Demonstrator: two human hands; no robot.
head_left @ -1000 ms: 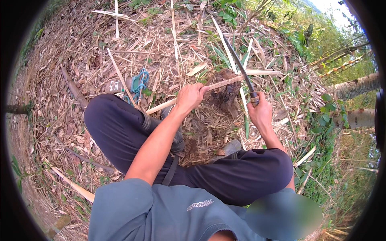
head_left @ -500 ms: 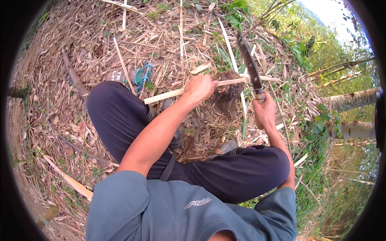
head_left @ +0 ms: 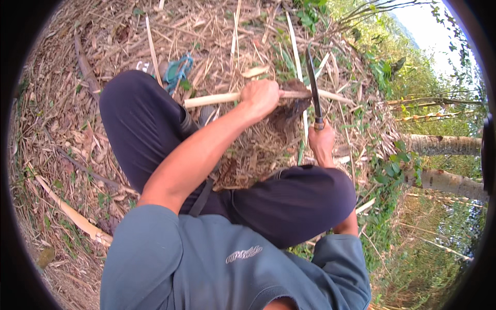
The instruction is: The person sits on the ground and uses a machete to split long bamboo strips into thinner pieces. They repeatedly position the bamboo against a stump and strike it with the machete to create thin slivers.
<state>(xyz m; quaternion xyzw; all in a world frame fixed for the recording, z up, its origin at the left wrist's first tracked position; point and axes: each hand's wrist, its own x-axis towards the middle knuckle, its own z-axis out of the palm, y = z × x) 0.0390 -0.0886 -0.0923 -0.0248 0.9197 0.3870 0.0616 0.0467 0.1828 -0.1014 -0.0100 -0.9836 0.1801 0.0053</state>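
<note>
My left hand (head_left: 261, 98) is closed around a pale split strip of wood or bamboo (head_left: 212, 99), which lies crosswise over a dark, rough stump (head_left: 289, 116). The strip's left end sticks out past my left knee; its right end reaches beyond the stump. My right hand (head_left: 322, 141) grips the handle of a machete (head_left: 314, 82) with a dark, hooked blade pointing away from me. The blade is seen edge-on and crosses the strip just right of the stump. Whether it touches the strip, I cannot tell.
Dry leaves and several pale strips, one being a long strip (head_left: 295, 46), litter the ground. A blue-green sandal or strap (head_left: 178, 71) shows beyond my left knee. A curved pale piece (head_left: 70, 214) lies at left. Trunks (head_left: 444, 144) and green brush stand at right.
The machete has come down and left, its blade turning from showing its flat side to edge-on. My left hand still holds the strip. The whole view has shifted slightly.
</note>
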